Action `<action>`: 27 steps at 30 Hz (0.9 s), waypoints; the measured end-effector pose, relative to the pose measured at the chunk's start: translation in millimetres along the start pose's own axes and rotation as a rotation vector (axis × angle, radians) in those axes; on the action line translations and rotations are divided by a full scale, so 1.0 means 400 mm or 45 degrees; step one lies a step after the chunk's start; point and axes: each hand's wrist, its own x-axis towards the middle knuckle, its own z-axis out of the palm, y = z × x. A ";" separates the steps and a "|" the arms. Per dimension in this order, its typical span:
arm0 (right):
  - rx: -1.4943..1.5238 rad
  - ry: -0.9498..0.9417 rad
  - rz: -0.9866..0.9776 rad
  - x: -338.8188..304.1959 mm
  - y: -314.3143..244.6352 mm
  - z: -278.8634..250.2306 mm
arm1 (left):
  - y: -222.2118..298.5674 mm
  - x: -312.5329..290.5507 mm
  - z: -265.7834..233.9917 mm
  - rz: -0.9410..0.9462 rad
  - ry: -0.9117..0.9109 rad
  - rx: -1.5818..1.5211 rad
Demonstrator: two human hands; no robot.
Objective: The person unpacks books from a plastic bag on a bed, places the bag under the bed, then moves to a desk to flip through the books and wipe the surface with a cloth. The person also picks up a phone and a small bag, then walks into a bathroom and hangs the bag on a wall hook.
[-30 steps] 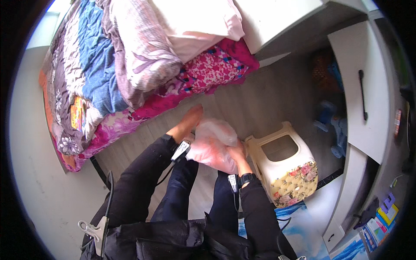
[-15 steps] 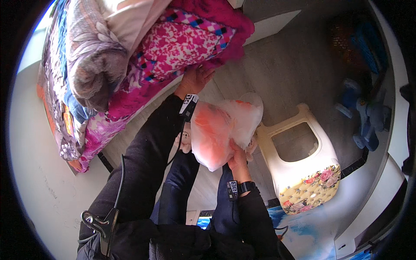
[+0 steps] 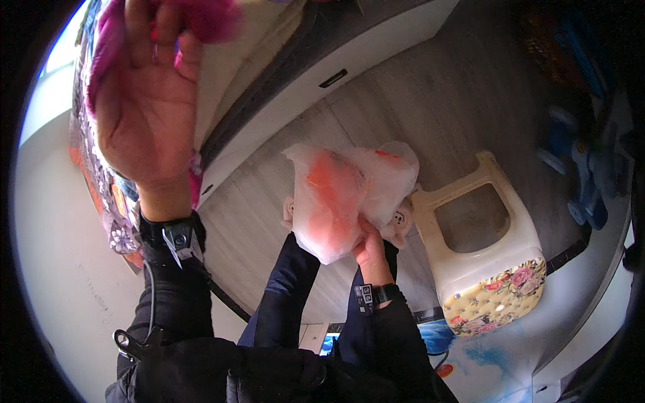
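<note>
My left hand (image 3: 151, 101) is raised at the upper left, palm toward me with nothing lying in it. Its fingers stretch up against a magenta blanket (image 3: 211, 19), which drapes behind them and is lifted off the bed's edge. Low in the middle, my right hand (image 3: 371, 250) grips a whitish translucent plastic bag (image 3: 329, 208). Something red-orange shows through the plastic, too hazy to name. The bag hangs in front of my knees, above the floor.
A cream stool (image 3: 463, 262) with a flowered, tufted-look seat lies on its side at the right. The bed's side panel (image 3: 376, 57) runs diagonally across the top. Blue slippers (image 3: 588, 198) are at the far right on the grey floor (image 3: 403, 101). Pink plush slippers (image 3: 398, 225) show beneath the bag.
My left hand has risen up and left from the bed's edge, lifting the blanket and uncovering the mattress side and bed panel. My right hand still holds the plastic bag in nearly the same place.
</note>
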 end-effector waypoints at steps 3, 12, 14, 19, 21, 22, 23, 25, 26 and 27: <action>-0.090 -0.001 -0.100 0.002 -0.002 0.026 | 0.020 0.056 -0.028 0.154 0.887 0.261; -0.217 -0.060 -0.370 -0.006 -0.051 0.082 | -0.304 -0.146 -0.151 -0.883 0.506 0.768; -0.202 0.007 -0.517 -0.012 -0.055 0.078 | -0.396 -0.186 -0.210 -1.185 0.581 0.607; -0.258 0.261 -0.779 -0.014 -0.070 0.050 | -0.560 -0.172 -0.387 -1.024 1.032 0.131; -0.262 0.368 -0.801 -0.013 -0.085 0.039 | -0.611 -0.154 -0.446 -0.881 1.150 -0.038; -0.265 0.306 -0.814 -0.016 -0.092 0.034 | -0.633 -0.147 -0.471 -0.801 1.165 -0.120; -0.266 0.286 -0.816 -0.020 -0.099 0.030 | -0.654 -0.140 -0.491 -0.720 1.179 -0.201; -0.263 0.256 -0.822 -0.028 -0.111 0.027 | -0.683 -0.142 -0.513 -0.706 1.202 -0.257; -0.259 0.247 -0.824 -0.031 -0.115 0.028 | -0.696 -0.146 -0.516 -0.665 1.215 -0.234; -0.256 0.207 -0.833 -0.032 -0.119 0.030 | -0.707 -0.150 -0.515 -0.646 1.271 -0.204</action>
